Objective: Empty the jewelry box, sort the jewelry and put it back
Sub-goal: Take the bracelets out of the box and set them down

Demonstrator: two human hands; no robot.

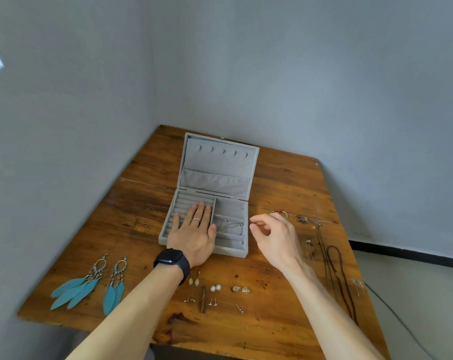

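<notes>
Both my arms reach over small earrings (216, 287) on the near table (285, 178). My left hand (194, 235) lies flat, fingers straight, on the ring rolls at the left of the open jewelry box (220, 175), mid-table. A chain (230, 226) sits in its right compartment. My right hand (274, 237) hovers just right, fingers loosely curled, empty.

The rectangular velvet jewelry box (217, 162) is plain pale grey throughout. The wooden tabletop (285, 183) is warm orange-brown, streaked with dark grain and knots. The long feather earrings (90, 284) are turquoise, the round pearl studs (216, 288) white, the thin cord necklace (342, 276) dark brown, and the wrist smartwatch (172, 262) black.
</notes>
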